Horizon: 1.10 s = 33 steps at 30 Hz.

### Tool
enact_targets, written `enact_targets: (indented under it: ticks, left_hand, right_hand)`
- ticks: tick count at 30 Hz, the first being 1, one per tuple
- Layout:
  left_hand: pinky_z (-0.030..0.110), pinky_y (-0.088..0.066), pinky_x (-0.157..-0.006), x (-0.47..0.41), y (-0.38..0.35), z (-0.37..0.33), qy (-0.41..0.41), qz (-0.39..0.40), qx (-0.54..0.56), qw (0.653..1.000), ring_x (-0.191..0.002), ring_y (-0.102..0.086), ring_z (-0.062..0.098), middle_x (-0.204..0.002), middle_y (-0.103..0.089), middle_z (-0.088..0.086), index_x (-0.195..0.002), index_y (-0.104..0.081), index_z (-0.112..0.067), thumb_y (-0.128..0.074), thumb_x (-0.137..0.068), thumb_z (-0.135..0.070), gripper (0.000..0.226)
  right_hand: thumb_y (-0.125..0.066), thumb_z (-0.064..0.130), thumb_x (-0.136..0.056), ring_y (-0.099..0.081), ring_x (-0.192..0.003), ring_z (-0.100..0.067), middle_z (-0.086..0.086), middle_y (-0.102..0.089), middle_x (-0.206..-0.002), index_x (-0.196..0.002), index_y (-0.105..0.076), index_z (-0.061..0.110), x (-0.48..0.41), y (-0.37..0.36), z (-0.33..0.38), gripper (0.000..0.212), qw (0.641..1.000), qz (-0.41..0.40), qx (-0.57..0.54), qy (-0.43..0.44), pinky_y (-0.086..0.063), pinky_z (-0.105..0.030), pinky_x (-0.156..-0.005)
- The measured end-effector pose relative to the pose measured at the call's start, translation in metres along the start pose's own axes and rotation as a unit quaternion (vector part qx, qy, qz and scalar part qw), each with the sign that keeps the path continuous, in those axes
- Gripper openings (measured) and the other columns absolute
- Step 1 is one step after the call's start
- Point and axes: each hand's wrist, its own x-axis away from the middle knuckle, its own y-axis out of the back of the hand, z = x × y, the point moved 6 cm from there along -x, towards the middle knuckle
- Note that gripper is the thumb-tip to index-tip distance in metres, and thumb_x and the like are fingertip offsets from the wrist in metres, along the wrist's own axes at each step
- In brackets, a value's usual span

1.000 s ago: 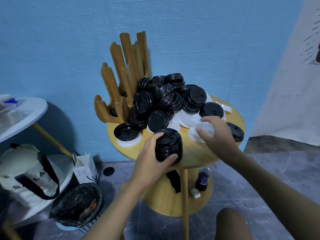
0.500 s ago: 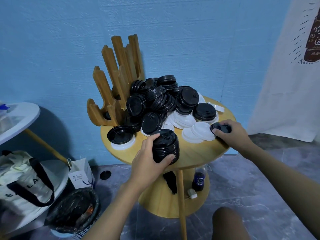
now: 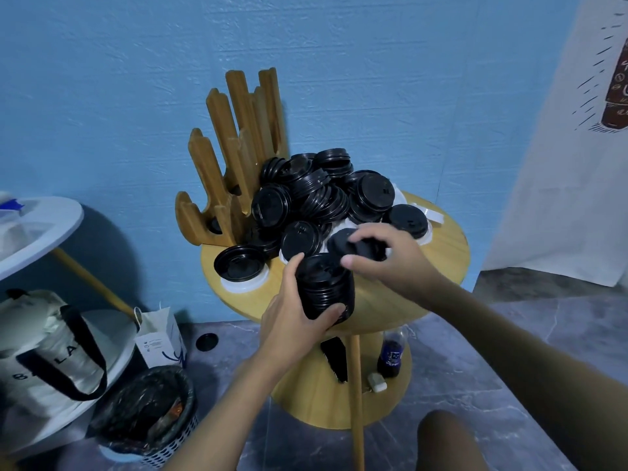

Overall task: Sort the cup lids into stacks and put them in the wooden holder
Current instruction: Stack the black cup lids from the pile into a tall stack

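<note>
single head view, looks forward and down, close over round table [image 3: 438, 266], blue wall [image 3: 136, 96] behind.

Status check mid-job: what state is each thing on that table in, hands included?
Left hand: grips the stack of black lids, upright.
Right hand: holds one black lid over that stack.
Wooden holder: upright, no stack showing in it.
Lid pile: loose, unsorted.

Soft, coolish indoor light, fairly dim, no hard glare. Right hand [image 3: 390, 263] & the black plastic lid [image 3: 350, 244] it holds are smeared w/ motion blur. Left hand [image 3: 295, 314] & its stack of black lids [image 3: 326, 287] are sharp. Far left of the hands, a white round bench [image 3: 44, 226] throws a dark shadow on the textured blue wall [image 3: 112, 96]. Wide-angle bending at the frame edges.
</note>
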Motion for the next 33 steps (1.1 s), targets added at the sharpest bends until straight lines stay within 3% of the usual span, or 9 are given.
enact_targets:
  ticks: [4,9,13,16,18,20,25,28,33]
  left_hand:
    - [0.047,-0.054,-0.087,0.001,0.001,0.002,0.02,0.0,0.016,1.0,-0.112,-0.063,0.019,-0.126,-0.059,-0.016,-0.147,0.005,-0.052,-0.064,-0.064,-0.073,0.11]
    - [0.047,-0.054,-0.085,0.001,0.001,0.007,0.03,-0.001,0.007,1.0,-0.11,-0.063,0.02,-0.126,-0.059,-0.016,-0.148,0.011,-0.048,-0.077,-0.074,-0.053,0.115]
    - [0.048,-0.055,-0.082,0.0,0.0,0.01,0.02,-0.001,0.001,1.0,-0.109,-0.064,0.021,-0.13,-0.059,-0.012,-0.148,0.015,-0.049,-0.075,-0.072,-0.057,0.118]
    - [0.047,-0.056,-0.082,-0.003,0.0,0.012,0.021,0.017,0.025,0.999,-0.111,-0.064,0.017,-0.132,-0.058,-0.014,-0.148,0.014,-0.052,-0.069,-0.064,-0.065,0.119]
    - [0.044,-0.056,-0.088,-0.002,0.001,0.011,0.009,0.042,0.042,0.998,-0.119,-0.06,0.013,-0.139,-0.054,-0.014,-0.15,0.008,-0.052,-0.071,-0.067,-0.061,0.115]
    - [0.036,-0.048,-0.102,0.005,0.011,0.011,-0.024,0.051,0.027,0.998,-0.129,-0.048,0.007,-0.144,-0.044,-0.015,-0.152,-0.005,-0.047,-0.072,-0.077,-0.046,0.101]
    - [0.035,-0.033,-0.103,-0.009,0.089,0.034,-0.078,-0.148,-0.146,0.975,-0.121,-0.04,0.013,-0.128,-0.046,-0.006,-0.135,-0.052,-0.026,-0.065,-0.088,-0.029,0.049]
    - [0.037,-0.03,-0.101,-0.037,0.103,0.05,-0.038,-0.101,-0.308,0.945,-0.124,-0.039,0.024,-0.133,-0.052,0.0,-0.13,-0.062,-0.023,-0.065,-0.091,-0.046,0.046]
    - [0.038,-0.029,-0.101,-0.055,0.094,0.06,-0.029,-0.026,-0.332,0.943,-0.126,-0.041,0.023,-0.133,-0.054,-0.002,-0.114,-0.072,-0.024,-0.067,-0.091,-0.047,0.032]
  right_hand:
    - [-0.08,0.031,-0.078,-0.053,-0.104,0.001,0.011,-0.06,-0.116,-0.106,-0.072,0.019,-0.007,-0.039,0.017,0.031,0.994,0.105,0.028,0.03,-0.041,-0.01,-0.087]
    - [-0.076,0.034,-0.082,-0.042,-0.123,0.0,0.008,-0.053,-0.133,-0.113,-0.071,0.024,-0.013,-0.055,0.012,0.033,0.986,0.155,0.056,0.021,-0.032,-0.021,-0.104]
    - [-0.073,0.039,-0.083,-0.053,-0.105,-0.009,0.01,-0.059,-0.112,-0.108,-0.067,0.025,-0.012,-0.063,0.013,0.029,0.982,0.144,0.109,0.062,-0.045,-0.035,-0.095]
    - [-0.072,0.038,-0.083,-0.047,-0.11,-0.006,0.012,-0.045,-0.125,-0.114,-0.064,0.03,-0.004,-0.069,0.002,0.032,0.992,0.104,0.068,0.034,-0.042,-0.016,-0.089]
    - [-0.074,0.032,-0.081,-0.042,-0.118,-0.006,0.008,-0.036,-0.13,-0.12,-0.059,0.033,0.004,-0.073,-0.008,0.042,0.996,0.084,0.006,0.002,-0.037,-0.005,-0.086]
    - [-0.078,0.03,-0.078,-0.042,-0.116,-0.005,0.006,-0.036,-0.128,-0.125,-0.054,0.032,0.01,-0.077,-0.013,0.053,0.998,0.064,0.002,0.009,-0.038,-0.011,-0.095]
    - [-0.082,0.027,-0.073,-0.036,-0.111,0.012,0.008,-0.042,-0.121,-0.122,-0.049,0.026,0.014,-0.081,-0.019,0.059,0.999,-0.002,0.001,0.033,-0.031,-0.005,-0.092]
    - [-0.081,0.03,-0.072,-0.035,-0.113,0.01,0.007,-0.043,-0.121,-0.122,-0.048,0.026,0.014,-0.082,-0.019,0.06,0.999,-0.011,0.005,0.045,-0.031,-0.004,-0.092]
    - [-0.08,0.033,-0.072,-0.036,-0.114,0.009,0.009,-0.042,-0.123,-0.124,-0.048,0.026,0.014,-0.083,-0.022,0.062,0.999,-0.009,0.002,0.046,-0.034,-0.008,-0.093]
